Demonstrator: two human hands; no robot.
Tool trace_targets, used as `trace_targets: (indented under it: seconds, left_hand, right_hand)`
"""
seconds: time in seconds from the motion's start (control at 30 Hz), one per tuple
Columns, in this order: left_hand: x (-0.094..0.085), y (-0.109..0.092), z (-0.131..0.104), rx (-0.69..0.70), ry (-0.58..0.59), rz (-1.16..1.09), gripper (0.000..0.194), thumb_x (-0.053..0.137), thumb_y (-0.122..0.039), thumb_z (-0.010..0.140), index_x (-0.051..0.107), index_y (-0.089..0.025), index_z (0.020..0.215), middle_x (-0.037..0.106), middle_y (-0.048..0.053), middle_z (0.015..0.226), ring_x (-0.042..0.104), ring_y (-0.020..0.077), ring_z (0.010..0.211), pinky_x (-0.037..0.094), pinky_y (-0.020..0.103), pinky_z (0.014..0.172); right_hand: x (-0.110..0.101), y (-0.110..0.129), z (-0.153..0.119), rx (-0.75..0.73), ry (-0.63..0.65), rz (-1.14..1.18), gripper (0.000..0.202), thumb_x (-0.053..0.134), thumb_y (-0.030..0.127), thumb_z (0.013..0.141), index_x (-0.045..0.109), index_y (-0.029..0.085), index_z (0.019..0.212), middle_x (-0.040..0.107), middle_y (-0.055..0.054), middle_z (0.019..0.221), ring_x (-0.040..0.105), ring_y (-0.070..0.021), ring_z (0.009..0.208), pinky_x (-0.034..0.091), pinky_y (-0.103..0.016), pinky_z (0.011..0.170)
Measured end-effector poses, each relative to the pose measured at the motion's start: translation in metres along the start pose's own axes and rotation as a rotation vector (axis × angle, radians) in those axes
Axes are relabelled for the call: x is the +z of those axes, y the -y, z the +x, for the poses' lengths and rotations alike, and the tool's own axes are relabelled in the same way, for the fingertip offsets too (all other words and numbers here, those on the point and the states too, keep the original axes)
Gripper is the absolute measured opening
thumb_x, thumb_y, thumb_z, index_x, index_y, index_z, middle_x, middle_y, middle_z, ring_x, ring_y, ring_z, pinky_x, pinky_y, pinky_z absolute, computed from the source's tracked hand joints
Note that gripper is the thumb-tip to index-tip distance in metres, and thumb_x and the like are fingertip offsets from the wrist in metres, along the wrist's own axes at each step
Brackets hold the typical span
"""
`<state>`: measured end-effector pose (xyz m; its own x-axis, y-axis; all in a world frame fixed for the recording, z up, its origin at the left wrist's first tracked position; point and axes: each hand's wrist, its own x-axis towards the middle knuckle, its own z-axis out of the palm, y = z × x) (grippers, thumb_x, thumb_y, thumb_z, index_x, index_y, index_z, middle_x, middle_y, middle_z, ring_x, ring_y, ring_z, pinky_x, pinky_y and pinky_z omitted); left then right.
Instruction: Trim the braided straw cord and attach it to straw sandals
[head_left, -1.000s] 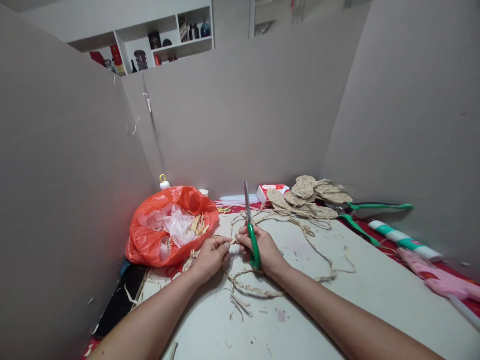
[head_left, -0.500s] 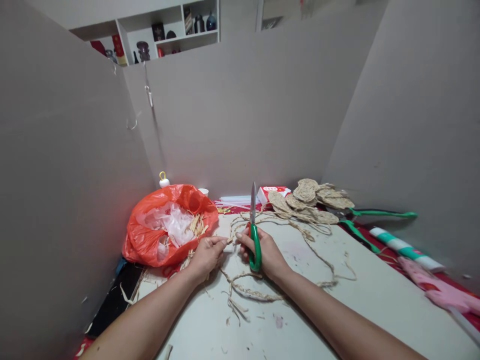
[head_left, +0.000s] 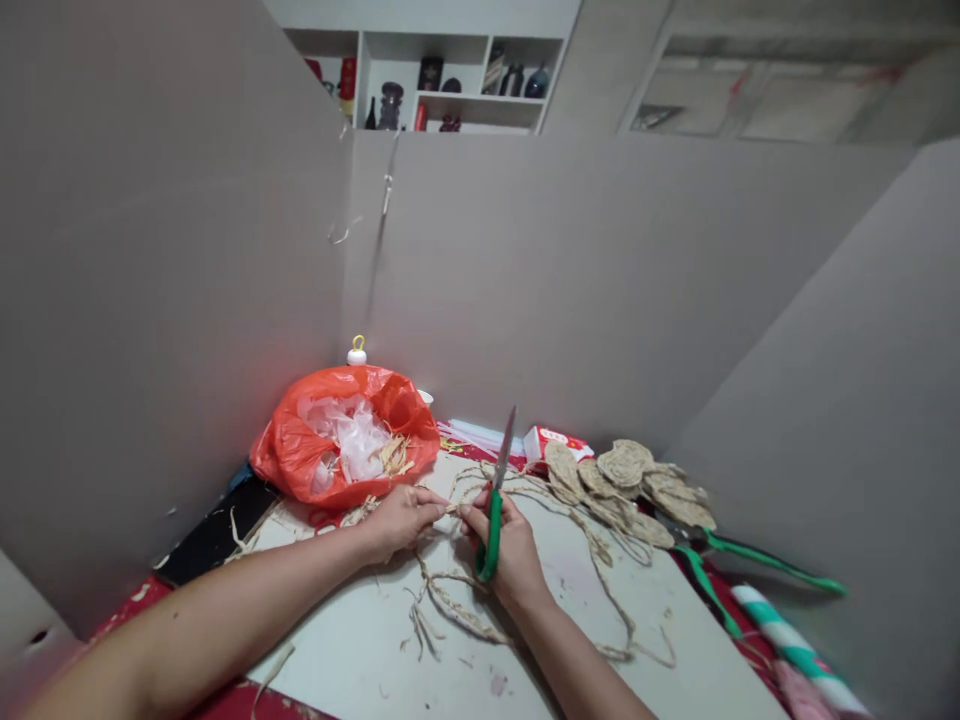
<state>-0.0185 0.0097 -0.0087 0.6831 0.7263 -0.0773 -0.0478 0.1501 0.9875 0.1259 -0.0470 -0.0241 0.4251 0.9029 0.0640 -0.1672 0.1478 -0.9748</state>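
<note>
My left hand (head_left: 399,522) pinches a thin end of braided straw cord (head_left: 466,617) between thumb and fingertips. Close against it, the fingertips of my right hand (head_left: 514,555) are at the same end of the cord. Green-handled scissors (head_left: 491,540) hang on my right hand, their blades pointing up and away. Whether the blades are fully closed is hard to see. The rest of the cord loops over the white board (head_left: 555,635), passing behind my right wrist, with frayed strands (head_left: 424,630) at its near side.
An orange plastic bag (head_left: 289,455) holding straw scraps stands at left. Coiled straw pieces (head_left: 626,463) are piled at back right, beside a red and white box (head_left: 556,443). Green-handled cutters (head_left: 772,565) and a striped roll (head_left: 795,645) lie at right. Grey partitions (head_left: 525,280) enclose the table.
The view has swung and tilted sideways. My right fingertips have come closer to my left ones at the cord's end. The scissors now lean more to the right.
</note>
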Motion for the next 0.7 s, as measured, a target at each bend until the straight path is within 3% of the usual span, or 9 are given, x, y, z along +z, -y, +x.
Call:
trace_targets:
  seconds: [0.17, 0.33, 0.43, 0.57, 0.7]
  left_hand:
    - [-0.006, 0.004, -0.002, -0.034, 0.037, -0.086, 0.034, 0.063, -0.048, 0.072, 0.061, -0.015, 0.079, 0.029, -0.011, 0.035, 0.013, 0.0039, 0.03, 0.007, 0.023, 0.036]
    - [-0.012, 0.002, 0.0, -0.098, 0.05, -0.248, 0.029, 0.065, -0.043, 0.07, 0.059, -0.017, 0.083, 0.029, -0.012, 0.038, 0.012, 0.0041, 0.031, 0.006, 0.02, 0.035]
    - [-0.016, 0.001, 0.002, -0.099, 0.025, -0.317, 0.027, 0.065, -0.039, 0.071, 0.058, -0.018, 0.086, 0.029, -0.011, 0.039, 0.01, 0.0039, 0.033, 0.008, 0.018, 0.036]
    - [-0.02, 0.003, 0.005, -0.073, 0.025, -0.392, 0.027, 0.065, -0.034, 0.071, 0.059, -0.017, 0.091, 0.03, -0.011, 0.04, 0.011, 0.0042, 0.034, 0.01, 0.017, 0.036]
    - [-0.022, 0.007, 0.009, -0.071, 0.038, -0.458, 0.029, 0.068, -0.033, 0.068, 0.059, -0.017, 0.089, 0.03, -0.011, 0.041, 0.012, 0.0038, 0.034, 0.01, 0.017, 0.036]
  right_hand:
    - [-0.01, 0.0, 0.008, -0.025, -0.102, 0.048, 0.043, 0.08, 0.033, 0.055, 0.046, 0.021, 0.079, 0.055, 0.007, 0.056, 0.051, -0.0077, 0.045, 0.038, -0.016, 0.04]
    - [-0.015, 0.002, 0.005, -0.041, -0.091, -0.058, 0.038, 0.073, 0.043, 0.063, 0.044, 0.022, 0.075, 0.048, 0.009, 0.05, 0.039, -0.0051, 0.038, 0.032, -0.015, 0.035]
    - [-0.019, 0.005, 0.003, -0.089, -0.056, -0.247, 0.038, 0.066, 0.053, 0.068, 0.045, 0.022, 0.073, 0.043, 0.009, 0.049, 0.039, -0.007, 0.039, 0.033, -0.018, 0.036]
    - [-0.028, 0.01, 0.005, -0.248, 0.025, -0.576, 0.037, 0.061, 0.057, 0.071, 0.053, 0.021, 0.076, 0.055, 0.003, 0.062, 0.053, -0.0135, 0.057, 0.044, -0.025, 0.054]
    - [-0.041, 0.013, 0.01, -0.346, 0.06, -0.879, 0.04, 0.053, 0.059, 0.075, 0.056, 0.019, 0.082, 0.062, -0.002, 0.071, 0.058, -0.019, 0.066, 0.043, -0.028, 0.061]
